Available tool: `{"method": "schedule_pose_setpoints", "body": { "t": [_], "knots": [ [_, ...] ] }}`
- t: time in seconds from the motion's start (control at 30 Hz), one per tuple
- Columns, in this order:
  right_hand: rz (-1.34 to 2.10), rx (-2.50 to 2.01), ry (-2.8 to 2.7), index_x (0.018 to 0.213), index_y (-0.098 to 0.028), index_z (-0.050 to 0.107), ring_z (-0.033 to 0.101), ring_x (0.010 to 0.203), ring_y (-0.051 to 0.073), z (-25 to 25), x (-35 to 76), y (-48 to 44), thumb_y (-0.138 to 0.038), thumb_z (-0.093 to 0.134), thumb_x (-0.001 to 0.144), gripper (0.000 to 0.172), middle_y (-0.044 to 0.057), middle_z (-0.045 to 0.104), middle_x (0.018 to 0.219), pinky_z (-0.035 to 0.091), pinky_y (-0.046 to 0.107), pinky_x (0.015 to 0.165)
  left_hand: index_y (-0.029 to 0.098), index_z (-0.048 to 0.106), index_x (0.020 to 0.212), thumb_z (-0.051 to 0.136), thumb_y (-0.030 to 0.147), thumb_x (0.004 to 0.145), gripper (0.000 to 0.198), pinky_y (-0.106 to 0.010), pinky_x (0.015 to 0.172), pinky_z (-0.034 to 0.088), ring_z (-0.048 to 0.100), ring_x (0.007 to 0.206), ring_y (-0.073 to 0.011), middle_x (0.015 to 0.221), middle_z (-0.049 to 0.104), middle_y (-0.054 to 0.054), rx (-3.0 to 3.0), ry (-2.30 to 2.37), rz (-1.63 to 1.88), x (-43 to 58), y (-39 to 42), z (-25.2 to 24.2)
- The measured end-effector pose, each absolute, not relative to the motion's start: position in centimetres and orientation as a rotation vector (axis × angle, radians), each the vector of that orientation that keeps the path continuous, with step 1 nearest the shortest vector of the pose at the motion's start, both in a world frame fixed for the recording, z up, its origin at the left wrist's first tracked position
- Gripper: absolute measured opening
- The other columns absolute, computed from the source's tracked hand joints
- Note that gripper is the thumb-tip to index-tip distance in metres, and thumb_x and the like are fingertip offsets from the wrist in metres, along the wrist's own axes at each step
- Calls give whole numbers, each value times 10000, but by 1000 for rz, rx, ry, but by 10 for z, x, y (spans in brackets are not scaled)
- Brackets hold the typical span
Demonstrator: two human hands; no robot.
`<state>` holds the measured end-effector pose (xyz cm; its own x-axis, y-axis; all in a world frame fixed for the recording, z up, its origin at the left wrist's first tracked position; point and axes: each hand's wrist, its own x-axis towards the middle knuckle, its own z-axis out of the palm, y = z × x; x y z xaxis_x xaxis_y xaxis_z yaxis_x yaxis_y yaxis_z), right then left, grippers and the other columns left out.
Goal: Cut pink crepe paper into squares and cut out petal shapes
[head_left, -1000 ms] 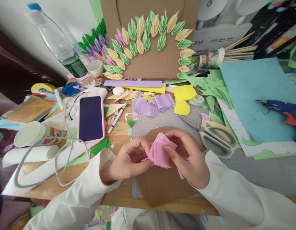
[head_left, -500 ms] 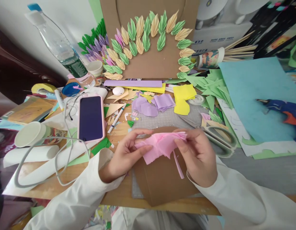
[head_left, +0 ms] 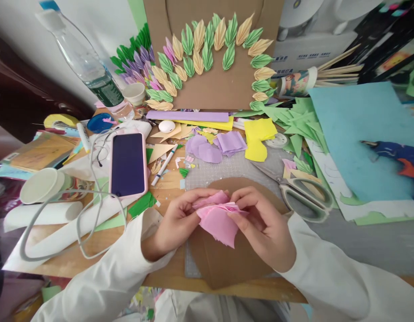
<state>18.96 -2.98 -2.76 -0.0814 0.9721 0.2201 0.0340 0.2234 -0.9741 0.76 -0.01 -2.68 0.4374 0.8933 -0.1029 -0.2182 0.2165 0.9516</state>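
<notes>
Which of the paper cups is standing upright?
The small white cup beside the water bottle; the stick-holding cup and the left-edge cup lie sideways.

- Blue glue gun (head_left: 394, 154), right edge: blurred and cut off.
- Clear plastic water bottle (head_left: 89, 71), far left: blue cap cut by the top edge.
- Brown cardboard disc (head_left: 227, 264): middle hidden under pink tissue paper (head_left: 218, 221).

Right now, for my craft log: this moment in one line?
left hand: pinching pink tissue paper | right hand: pinching same | beneath: cardboard disc
</notes>
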Motion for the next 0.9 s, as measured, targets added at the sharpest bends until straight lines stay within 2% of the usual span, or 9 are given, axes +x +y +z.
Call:
{"method": "schedule_pose_setpoints", "body": {
  "t": [0.1,0.33,0.5,0.6,0.73,0.9],
  "knots": [
    [1034,-1059,-1432,871,-233,563,576,807,156,-28,188,-30,-159,580,889,77,24,546,867,496,265,640,247,701,1138,627,152,878,286,-276,969,495,641,1127,-195,1215,696,-52,1106,754,875,8,-1,-27],
    [1008,-1172,-1441,832,-229,561,557,741,170,-30,188,-29,-208,603,885,71,14,530,797,471,292,606,233,662,1225,459,315,978,330,-370,1064,423,550,1251,-249,1332,615,-86,993,671,779,7,-3,-22],
    [1000,-1212,-1437,838,-231,539,540,717,165,-33,188,-29,-222,579,898,72,5,508,783,469,292,613,267,636,1256,615,201,891,371,-337,1033,450,572,1225,-238,1318,629,-63,1173,694,771,6,-2,-17],
    [1006,-1225,-1400,913,-240,521,560,797,174,-35,187,-30,-218,581,894,66,16,521,866,495,305,698,256,625,1272,571,173,914,371,-341,1033,455,576,1220,-233,1322,625,-67,1218,702,787,6,-1,-17],
    [1014,-1214,-1401,1013,-248,491,565,907,179,-38,186,-30,-207,576,893,153,30,514,964,498,317,803,261,624,1273,554,172,923,368,-356,1027,464,588,1200,-233,1306,637,-67,1267,707,791,3,1,-20],
    [1078,-1197,-1439,1015,-237,480,564,860,174,-42,190,-27,-227,564,898,145,37,510,952,512,318,756,250,574,1312,552,206,928,388,-342,1014,460,562,1222,-241,1376,574,-83,1266,768,740,0,4,-20]
  ]
}}
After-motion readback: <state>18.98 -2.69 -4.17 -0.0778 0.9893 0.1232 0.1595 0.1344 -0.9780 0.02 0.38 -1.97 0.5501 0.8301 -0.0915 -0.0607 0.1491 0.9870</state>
